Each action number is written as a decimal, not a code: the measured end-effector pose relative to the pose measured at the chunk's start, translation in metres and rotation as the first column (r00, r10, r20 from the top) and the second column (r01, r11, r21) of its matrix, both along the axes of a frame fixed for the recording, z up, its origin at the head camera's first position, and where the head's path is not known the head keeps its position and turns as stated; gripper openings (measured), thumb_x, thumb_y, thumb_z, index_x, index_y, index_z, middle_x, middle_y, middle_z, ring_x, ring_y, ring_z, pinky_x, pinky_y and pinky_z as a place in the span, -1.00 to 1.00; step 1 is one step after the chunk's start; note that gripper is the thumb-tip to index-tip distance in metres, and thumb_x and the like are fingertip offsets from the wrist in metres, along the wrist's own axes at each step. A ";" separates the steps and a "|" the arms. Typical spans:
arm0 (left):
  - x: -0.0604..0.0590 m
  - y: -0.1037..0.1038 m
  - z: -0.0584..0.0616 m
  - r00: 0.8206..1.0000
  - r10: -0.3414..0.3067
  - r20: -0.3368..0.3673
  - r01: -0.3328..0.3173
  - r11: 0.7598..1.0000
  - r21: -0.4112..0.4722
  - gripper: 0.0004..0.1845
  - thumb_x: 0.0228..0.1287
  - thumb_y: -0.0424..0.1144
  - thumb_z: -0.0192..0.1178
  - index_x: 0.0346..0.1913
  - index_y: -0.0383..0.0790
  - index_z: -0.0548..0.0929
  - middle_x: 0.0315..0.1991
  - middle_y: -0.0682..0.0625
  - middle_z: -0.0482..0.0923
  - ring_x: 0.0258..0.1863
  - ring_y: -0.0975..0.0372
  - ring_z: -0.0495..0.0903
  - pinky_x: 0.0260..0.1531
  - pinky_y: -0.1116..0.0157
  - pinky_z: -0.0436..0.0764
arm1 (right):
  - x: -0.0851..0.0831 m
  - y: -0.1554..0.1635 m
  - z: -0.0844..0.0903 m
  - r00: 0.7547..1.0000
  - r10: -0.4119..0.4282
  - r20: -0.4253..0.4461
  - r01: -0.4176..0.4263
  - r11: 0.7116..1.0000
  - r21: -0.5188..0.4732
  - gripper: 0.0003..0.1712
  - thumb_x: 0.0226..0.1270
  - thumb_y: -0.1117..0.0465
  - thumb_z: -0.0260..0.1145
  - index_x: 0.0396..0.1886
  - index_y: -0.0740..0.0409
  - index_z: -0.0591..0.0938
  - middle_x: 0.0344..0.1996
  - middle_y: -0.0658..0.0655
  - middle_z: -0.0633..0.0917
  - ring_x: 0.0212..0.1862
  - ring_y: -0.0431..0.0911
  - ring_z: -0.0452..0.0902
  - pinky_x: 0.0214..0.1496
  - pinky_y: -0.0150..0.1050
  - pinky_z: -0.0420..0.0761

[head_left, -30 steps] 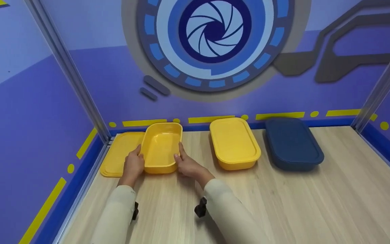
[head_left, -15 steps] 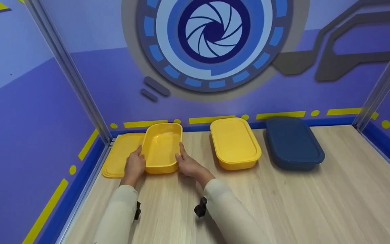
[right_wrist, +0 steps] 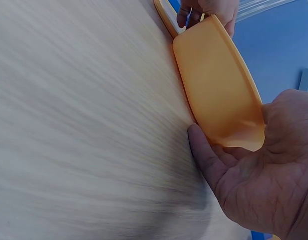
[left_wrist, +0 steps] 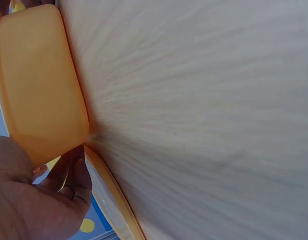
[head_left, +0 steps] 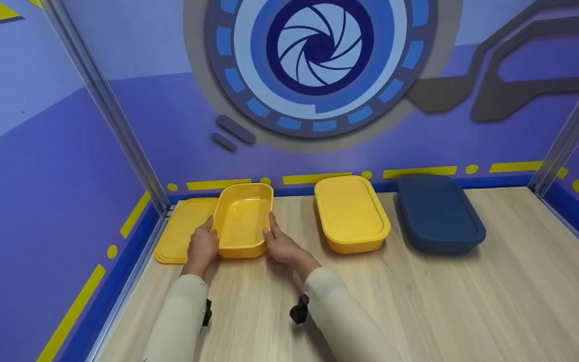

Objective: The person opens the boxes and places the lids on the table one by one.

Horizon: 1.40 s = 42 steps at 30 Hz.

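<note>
My left hand point(head_left: 203, 246) and right hand point(head_left: 280, 245) clamp open yellow tub point(head_left: 243, 221) between them on worktop point(head_left: 420, 301) — loose lid point(head_left: 181, 234) just left of grip — lifting tub likely calls for even squeeze.

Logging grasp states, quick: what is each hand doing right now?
Left hand: holding the left side of the open yellow container.
Right hand: holding the container's right side.

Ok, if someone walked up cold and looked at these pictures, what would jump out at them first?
Probably the open yellow container at the back left of the wooden table, with the left hand and right hand holding its two long sides. Beside it, against the left wall, lies a flat yellow lid. To the right sit a lidded yellow container and a dark blue container.
</note>
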State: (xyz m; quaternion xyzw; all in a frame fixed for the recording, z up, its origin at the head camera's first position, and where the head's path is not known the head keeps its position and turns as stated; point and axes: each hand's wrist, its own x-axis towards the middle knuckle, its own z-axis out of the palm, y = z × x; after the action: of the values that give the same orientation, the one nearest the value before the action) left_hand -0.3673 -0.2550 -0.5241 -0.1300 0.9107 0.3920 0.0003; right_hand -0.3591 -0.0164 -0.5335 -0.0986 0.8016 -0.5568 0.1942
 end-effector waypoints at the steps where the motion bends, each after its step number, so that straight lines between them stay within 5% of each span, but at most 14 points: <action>1: 0.000 0.000 -0.001 1.000 0.003 -0.001 -0.003 1.000 0.005 -0.39 0.73 -0.28 -0.20 0.73 -0.17 0.09 0.71 -0.23 0.14 0.70 -0.12 0.16 0.66 -0.13 0.21 | 0.000 0.000 0.000 1.000 0.000 0.001 0.000 1.000 0.001 -0.20 0.81 -0.16 -0.19 0.79 -0.28 -0.31 0.78 0.16 0.01 0.78 0.08 -0.04 0.81 0.13 -0.03; 19: -0.003 0.000 -0.005 1.000 0.016 -0.008 -0.015 0.998 0.063 -0.39 0.73 -0.28 -0.19 0.73 -0.11 0.10 0.73 -0.19 0.10 0.73 -0.11 0.08 0.68 -0.13 0.16 | 0.000 0.002 -0.001 1.000 -0.019 0.020 0.019 0.999 -0.028 -0.22 0.81 -0.16 -0.18 0.78 -0.32 -0.29 0.78 0.14 0.00 0.78 0.08 -0.02 0.79 0.15 0.08; 28: -0.005 -0.001 -0.004 1.000 0.013 0.017 -0.013 1.000 0.029 -0.38 0.74 -0.26 -0.21 0.74 -0.09 0.07 0.73 -0.19 0.09 0.73 -0.11 0.09 0.69 -0.15 0.14 | 0.001 0.001 -0.001 0.999 -0.029 0.034 0.030 0.999 -0.018 -0.22 0.80 -0.19 -0.17 0.78 -0.38 -0.28 0.78 0.12 0.05 0.64 0.06 0.23 0.74 0.18 0.17; 36: -0.005 -0.004 -0.004 0.999 0.024 0.044 -0.027 0.998 0.055 -0.38 0.74 -0.25 -0.25 0.75 -0.09 0.03 0.74 -0.18 0.05 0.74 -0.12 0.05 0.69 -0.16 0.11 | 0.002 -0.002 0.000 0.999 -0.030 0.034 0.031 0.999 -0.025 -0.23 0.79 -0.21 -0.18 0.77 -0.41 -0.27 0.78 0.09 0.03 0.78 0.07 -0.03 0.80 0.19 -0.01; 42: -0.005 -0.004 -0.004 0.999 0.018 0.042 -0.021 0.998 0.062 -0.38 0.75 -0.24 -0.23 0.74 -0.08 0.04 0.74 -0.18 0.06 0.74 -0.11 0.06 0.69 -0.15 0.12 | 0.002 0.000 -0.002 0.999 -0.027 0.019 0.027 1.000 -0.011 -0.22 0.79 -0.21 -0.19 0.78 -0.37 -0.27 0.78 0.10 0.03 0.76 0.07 0.03 0.79 0.17 0.03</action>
State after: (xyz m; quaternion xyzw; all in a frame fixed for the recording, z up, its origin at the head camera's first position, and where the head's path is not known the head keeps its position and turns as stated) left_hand -0.3724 -0.2586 -0.5286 -0.1469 0.8965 0.4176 0.0196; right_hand -0.3568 -0.0163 -0.5356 -0.0836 0.7979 -0.5647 0.1936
